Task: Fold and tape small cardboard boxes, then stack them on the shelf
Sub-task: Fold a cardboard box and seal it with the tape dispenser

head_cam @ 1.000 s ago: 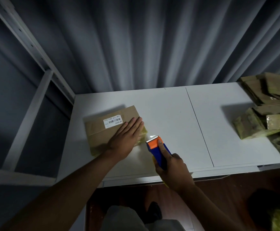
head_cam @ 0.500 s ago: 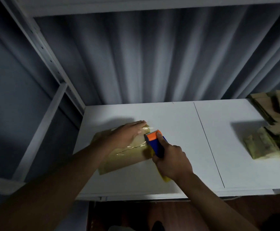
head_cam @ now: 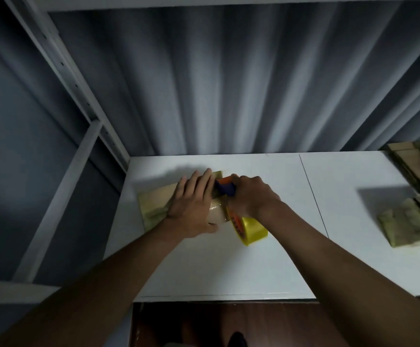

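Note:
A small flat cardboard box (head_cam: 157, 200) lies on the left part of the white table (head_cam: 229, 266). My left hand (head_cam: 194, 204) rests flat on the box with straight fingers and hides most of its right half. My right hand (head_cam: 250, 195) grips a tape dispenser (head_cam: 226, 190) with a blue body and an orange head, held against the box's right end. The yellow tape roll (head_cam: 250, 227) of the dispenser sticks out below my right hand.
A pile of flat and taped cardboard boxes (head_cam: 414, 196) sits at the table's right edge. A grey curtain hangs behind the table. White shelf posts (head_cam: 61, 68) and a crossbar stand at the left, and a shelf board runs across the top.
My right hand has pushed the dispenser farther along the box's right end, and the tape roll now shows. My left hand has slid to the box's right half. The camera has tilted up.

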